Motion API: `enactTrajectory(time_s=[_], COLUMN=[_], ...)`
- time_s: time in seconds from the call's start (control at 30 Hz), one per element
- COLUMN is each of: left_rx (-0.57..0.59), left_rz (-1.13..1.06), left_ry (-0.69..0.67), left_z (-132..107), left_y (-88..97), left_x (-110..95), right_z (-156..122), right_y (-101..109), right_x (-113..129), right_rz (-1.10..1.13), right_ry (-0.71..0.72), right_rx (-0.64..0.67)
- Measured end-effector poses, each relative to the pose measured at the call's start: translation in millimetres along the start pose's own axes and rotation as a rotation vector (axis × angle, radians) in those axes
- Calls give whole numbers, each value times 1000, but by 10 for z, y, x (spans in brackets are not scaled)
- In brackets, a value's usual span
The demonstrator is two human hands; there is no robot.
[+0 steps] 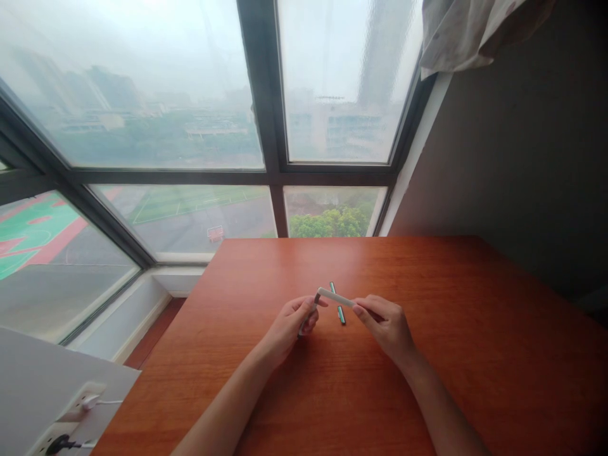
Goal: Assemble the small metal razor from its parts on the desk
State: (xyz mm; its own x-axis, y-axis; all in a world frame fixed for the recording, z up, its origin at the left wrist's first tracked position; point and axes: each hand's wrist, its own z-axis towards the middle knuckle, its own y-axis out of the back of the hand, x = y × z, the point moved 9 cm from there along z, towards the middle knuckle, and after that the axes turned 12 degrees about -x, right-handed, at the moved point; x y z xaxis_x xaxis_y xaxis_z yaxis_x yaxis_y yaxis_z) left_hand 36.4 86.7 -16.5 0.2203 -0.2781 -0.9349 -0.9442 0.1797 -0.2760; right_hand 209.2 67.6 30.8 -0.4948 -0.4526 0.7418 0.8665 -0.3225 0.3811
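My left hand (297,320) is closed round a slim dark-and-grey stick (316,297), held slanting upward. My right hand (384,320) pinches one end of a thin pale grey bar (336,296) between thumb and fingers. The bar's far end meets the top of the stick at an angle; whether the two are joined I cannot tell. Just beyond my hands, a narrow green-and-dark piece (341,315) lies on the table. A similar piece (332,287) shows behind the bar; the bar hides whether they are one item.
The reddish-brown wooden table (451,329) reaches to the large window with dark frames (273,126). A dark wall stands on the right. At lower left, plugs with cords sit in a wall socket (78,402). A pale cloth (456,38) hangs at upper right.
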Motion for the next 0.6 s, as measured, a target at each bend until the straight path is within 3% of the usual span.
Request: enactTrajectory(time_s=[0.27, 0.6], left_rx=[-33, 9], left_rz=[-115, -53], left_ry=[-38, 14], left_z=[29, -7], left_y=[82, -7], left_x=[-49, 36], right_z=[17, 13], right_y=[62, 22], right_x=[-62, -65], right_rz=[-20, 21], right_ry=[-28, -44], right_rx=[-48, -25])
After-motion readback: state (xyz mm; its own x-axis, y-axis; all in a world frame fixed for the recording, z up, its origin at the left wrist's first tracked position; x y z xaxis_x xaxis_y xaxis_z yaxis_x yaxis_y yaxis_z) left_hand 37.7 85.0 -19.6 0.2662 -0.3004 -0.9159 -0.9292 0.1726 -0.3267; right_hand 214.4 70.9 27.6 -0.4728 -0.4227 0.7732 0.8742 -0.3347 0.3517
